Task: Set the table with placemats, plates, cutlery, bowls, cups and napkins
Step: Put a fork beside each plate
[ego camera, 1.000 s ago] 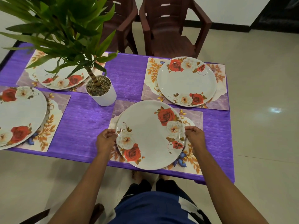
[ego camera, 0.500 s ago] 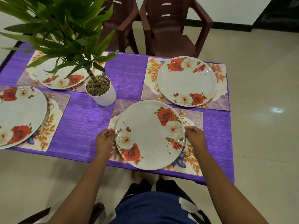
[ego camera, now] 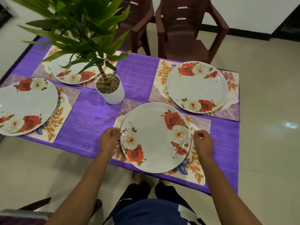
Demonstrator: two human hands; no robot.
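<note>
A white plate with red and cream roses (ego camera: 154,138) lies on the floral placemat (ego camera: 197,169) nearest me, at the table's front edge. My left hand (ego camera: 109,139) pinches its left rim with thumb and fingertips. My right hand (ego camera: 203,142) sits at the right rim with fingers loosely curled, and a thin gap shows between them and the plate. Three more rose plates lie on placemats: far right (ego camera: 197,86), left (ego camera: 24,106) and far left (ego camera: 73,72), the last partly hidden by leaves.
A potted plant in a white pot (ego camera: 111,93) stands mid-table on the purple cloth (ego camera: 90,117), its leaves spreading over the far left setting. Two dark red plastic chairs (ego camera: 186,30) stand behind the table. Tiled floor lies to the right.
The plate has settled on the placemat. My right fingers have drawn slightly off its rim; my left hand stays on the left rim. The view shifted a little.
</note>
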